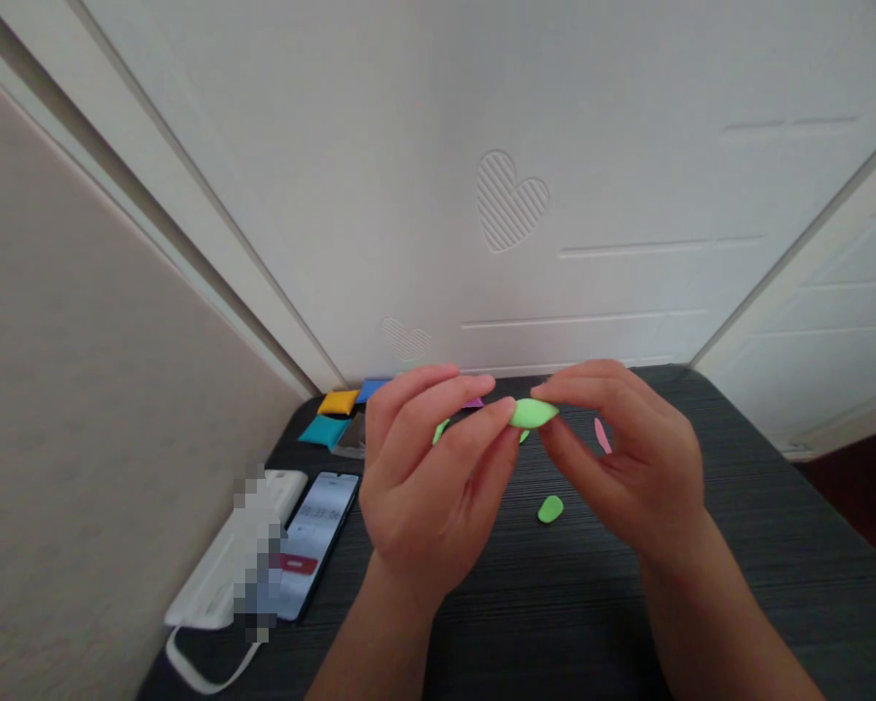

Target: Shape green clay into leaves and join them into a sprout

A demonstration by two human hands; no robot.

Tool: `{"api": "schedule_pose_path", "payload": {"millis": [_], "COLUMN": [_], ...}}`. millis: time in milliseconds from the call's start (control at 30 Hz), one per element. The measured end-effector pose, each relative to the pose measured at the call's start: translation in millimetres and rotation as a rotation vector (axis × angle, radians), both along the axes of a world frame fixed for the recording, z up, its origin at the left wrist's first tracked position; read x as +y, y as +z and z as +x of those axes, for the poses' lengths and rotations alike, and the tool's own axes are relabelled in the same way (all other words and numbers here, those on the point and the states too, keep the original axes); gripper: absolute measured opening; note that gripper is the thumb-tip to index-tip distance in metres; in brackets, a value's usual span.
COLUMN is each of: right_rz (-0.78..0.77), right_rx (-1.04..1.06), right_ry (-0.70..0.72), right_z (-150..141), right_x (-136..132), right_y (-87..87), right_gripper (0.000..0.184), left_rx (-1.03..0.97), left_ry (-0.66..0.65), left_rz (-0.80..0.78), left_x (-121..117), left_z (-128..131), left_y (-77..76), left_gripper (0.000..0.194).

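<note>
A leaf-shaped piece of light-green modelling clay (533, 414) is held up above the dark table, tapering to a point on its right. My left hand (430, 467) pinches its left end between thumb and fingertips. At the right end, my right hand (628, 458) has closed thumb and index finger on it. Below the hands, a flat oval of green clay (550, 509) lies on the tabletop. More green bits show partly behind my left hand and the held piece. Beyond my right thumb is a thin pink piece (602, 435), partly hidden by that hand.
Flat packets, yellow (339, 402), teal (324, 430) and blue (372, 389), lie at the table's back left. A phone (317, 540) with a lit screen rests beside a white strapped object (219, 565), partly blurred out. A white panel (438, 195) with embossed hearts stands behind the dark table (526, 623).
</note>
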State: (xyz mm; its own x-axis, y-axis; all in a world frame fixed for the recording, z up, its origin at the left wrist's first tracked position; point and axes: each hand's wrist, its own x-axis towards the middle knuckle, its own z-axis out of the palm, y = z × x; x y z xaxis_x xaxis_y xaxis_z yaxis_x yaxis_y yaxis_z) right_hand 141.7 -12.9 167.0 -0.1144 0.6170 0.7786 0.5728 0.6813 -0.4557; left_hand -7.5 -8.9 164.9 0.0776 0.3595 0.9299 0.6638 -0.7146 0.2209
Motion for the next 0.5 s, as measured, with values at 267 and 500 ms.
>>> {"api": "schedule_pose_path", "payload": {"millis": [267,500], "right_rz": [0.004,-0.032], "right_rx": [0.014,0.001], "right_ry": [0.014,0.031], "right_z": [-2.7,-4.0], "right_x": [-3.2,-4.6], "right_y": [0.4,-0.1], "right_gripper": [0.021,0.017], "left_rx": [-0.013,-0.049], "left_ry": [0.012,0.008], "left_rz": [-0.017,-0.061], "left_x": [-3.1,-7.0], "left_z": [2.6,1.5], "left_y": [0.4,1.4], "left_gripper": [0.017,0.019]}}
